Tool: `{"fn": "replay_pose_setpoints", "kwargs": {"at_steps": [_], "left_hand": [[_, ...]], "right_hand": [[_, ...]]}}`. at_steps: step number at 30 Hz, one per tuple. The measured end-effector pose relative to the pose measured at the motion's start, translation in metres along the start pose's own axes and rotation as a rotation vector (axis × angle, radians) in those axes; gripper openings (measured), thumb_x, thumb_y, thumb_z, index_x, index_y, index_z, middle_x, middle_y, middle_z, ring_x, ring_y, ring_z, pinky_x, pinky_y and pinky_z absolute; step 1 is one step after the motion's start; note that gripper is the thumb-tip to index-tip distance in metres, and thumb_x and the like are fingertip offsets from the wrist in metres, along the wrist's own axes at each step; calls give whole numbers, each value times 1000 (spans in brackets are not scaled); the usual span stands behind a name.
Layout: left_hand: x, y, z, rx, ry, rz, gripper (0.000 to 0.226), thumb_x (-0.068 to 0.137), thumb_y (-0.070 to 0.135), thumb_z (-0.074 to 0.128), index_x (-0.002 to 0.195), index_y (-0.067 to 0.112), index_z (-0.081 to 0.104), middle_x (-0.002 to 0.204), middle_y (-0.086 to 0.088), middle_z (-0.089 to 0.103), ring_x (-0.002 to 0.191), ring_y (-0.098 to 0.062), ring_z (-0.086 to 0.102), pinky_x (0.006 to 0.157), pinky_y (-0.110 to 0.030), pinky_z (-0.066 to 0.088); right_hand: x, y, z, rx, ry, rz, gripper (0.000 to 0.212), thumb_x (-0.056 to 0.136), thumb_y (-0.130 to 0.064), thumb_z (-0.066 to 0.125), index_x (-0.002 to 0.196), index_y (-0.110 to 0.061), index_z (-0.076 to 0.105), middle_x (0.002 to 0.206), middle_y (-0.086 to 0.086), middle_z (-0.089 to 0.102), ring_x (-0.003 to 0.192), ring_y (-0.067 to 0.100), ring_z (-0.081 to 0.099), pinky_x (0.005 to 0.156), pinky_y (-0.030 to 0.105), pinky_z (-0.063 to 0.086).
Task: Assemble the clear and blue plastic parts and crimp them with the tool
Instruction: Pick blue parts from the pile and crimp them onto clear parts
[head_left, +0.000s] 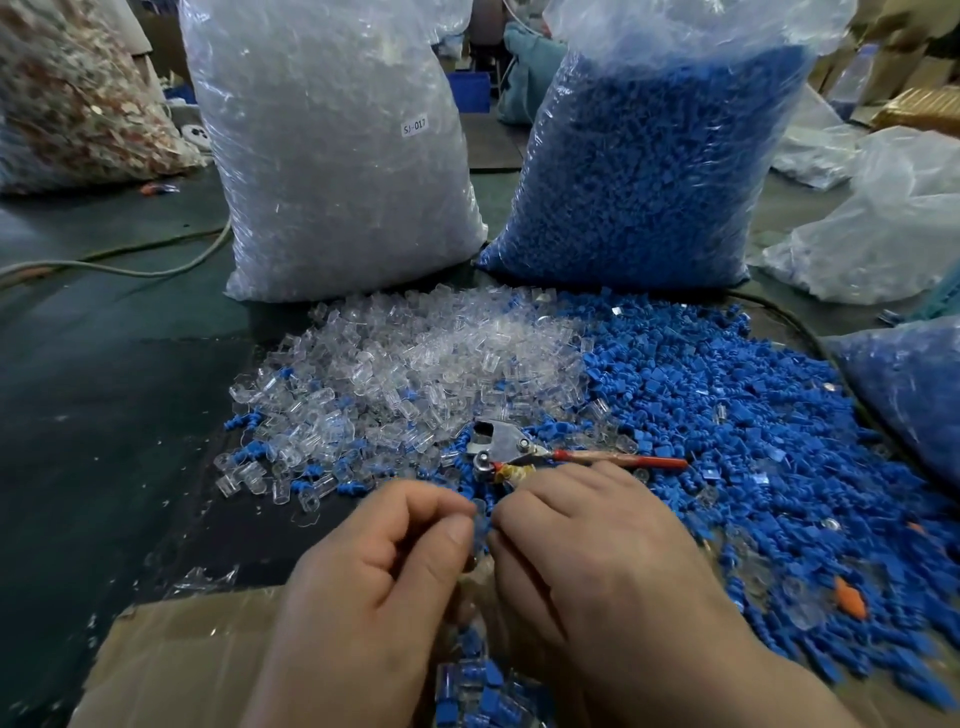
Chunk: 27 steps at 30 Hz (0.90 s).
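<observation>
The workpiece (480, 521), a small plastic piece with blue showing, sits at lower centre of the frame, pinched between the fingertips of both hands. The left hand (374, 566) is curled, thumb meeting forefinger on the workpiece. The right hand (587, 551) closes on it from the opposite side. Fingers cover most of the workpiece, so it cannot be determined whether the clear and blue halves are fully seated.

The crimping tool (524, 454) lies on the loose parts just above the hands in the frame. Its long axis runs left to right, with the metal head to the left and the red handles (654, 461) to the right. It is nearer the right hand, whose fingertips lie just beside the lower handle. Judgement: the right hand is better placed to pick it up.

The loose clear parts (415, 374) lie above the left hand, the loose blue parts (737, 415) to the right. Behind them stand a bag of clear parts (332, 156) and a bag of blue parts (649, 171). A cardboard box (182, 654) at the lower edge is cut off, and its contents are largely hidden by the wrists.
</observation>
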<state>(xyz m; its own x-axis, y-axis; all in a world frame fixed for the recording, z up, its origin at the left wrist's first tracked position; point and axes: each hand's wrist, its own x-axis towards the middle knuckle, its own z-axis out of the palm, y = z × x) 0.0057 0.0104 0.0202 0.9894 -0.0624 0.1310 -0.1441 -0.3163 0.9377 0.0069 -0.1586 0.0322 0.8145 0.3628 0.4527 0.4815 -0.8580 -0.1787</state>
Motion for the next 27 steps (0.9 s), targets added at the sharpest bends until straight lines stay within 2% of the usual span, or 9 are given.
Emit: {"fn": "replay_pose_setpoints", "kwargs": {"at_steps": [5, 8, 11, 13, 16, 18, 22, 25, 27], "left_hand": [[7, -1, -9, 32, -132, -101, 53, 74, 71, 49, 72, 18, 58, 51, 7, 48, 46, -3, 45, 44, -17, 37], [5, 1, -11, -18, -138, -42, 59, 85, 77, 50, 69, 21, 56, 51, 8, 43, 47, -4, 41, 42, -21, 35], [1, 5, -15, 31, -146, 83, 50, 80, 72, 50, 76, 23, 60, 51, -2, 48, 43, -10, 43, 38, -24, 37], [0, 5, -15, -23, -155, 73, 49, 80, 67, 51, 76, 19, 59, 53, -9, 47, 44, -24, 42, 38, -34, 35], [2, 2, -13, -20, -131, 35, 51, 76, 66, 50, 73, 15, 55, 54, -2, 44, 48, -13, 42, 42, -30, 36], [2, 2, -11, -48, -145, 35, 51, 77, 66, 51, 73, 16, 55, 54, 2, 42, 48, -12, 41, 42, -30, 34], [-1, 2, -13, -155, -198, 81, 47, 83, 64, 56, 75, 17, 57, 53, -9, 38, 45, -29, 32, 38, -36, 26], [-1, 4, -12, -130, -193, 188, 40, 89, 59, 54, 77, 22, 60, 53, 0, 43, 44, -19, 37, 37, -29, 32], [0, 5, -11, -91, -188, 278, 33, 93, 55, 52, 78, 27, 59, 57, 1, 48, 47, -8, 42, 41, -25, 36]], "right_hand": [[0, -8, -2, 69, -5, -58, 29, 97, -29, 44, 81, -15, 64, 78, 0, 58, 72, 21, 52, 65, 39, 44], [0, -13, -7, 257, -94, 56, 34, 99, -38, 37, 79, -18, 55, 74, -6, 50, 69, 15, 46, 62, 35, 41], [-2, -15, -10, 490, -193, 210, 38, 94, -52, 30, 77, -23, 47, 72, -9, 49, 69, 11, 49, 59, 32, 39], [-2, -19, -12, 431, -185, 144, 33, 96, -47, 33, 76, -23, 46, 71, -10, 47, 67, 10, 46, 58, 31, 36], [0, -20, -11, 214, -73, 8, 29, 99, -29, 42, 76, -16, 53, 71, -5, 45, 66, 13, 38, 63, 25, 26], [-1, -18, -11, 220, -53, -7, 28, 99, -27, 43, 73, -16, 50, 70, -5, 43, 64, 14, 37, 63, 24, 24], [-1, -19, -12, 473, -113, 132, 34, 95, -39, 39, 70, -18, 43, 65, -7, 43, 62, 13, 43, 55, 30, 34], [-1, -19, -14, 679, -152, 220, 32, 90, -40, 43, 68, -16, 48, 65, -4, 50, 61, 14, 49, 55, 35, 39], [1, -21, -18, 940, -212, 380, 27, 84, -34, 51, 63, -18, 51, 56, -6, 48, 53, 7, 44, 48, 30, 36]]}}
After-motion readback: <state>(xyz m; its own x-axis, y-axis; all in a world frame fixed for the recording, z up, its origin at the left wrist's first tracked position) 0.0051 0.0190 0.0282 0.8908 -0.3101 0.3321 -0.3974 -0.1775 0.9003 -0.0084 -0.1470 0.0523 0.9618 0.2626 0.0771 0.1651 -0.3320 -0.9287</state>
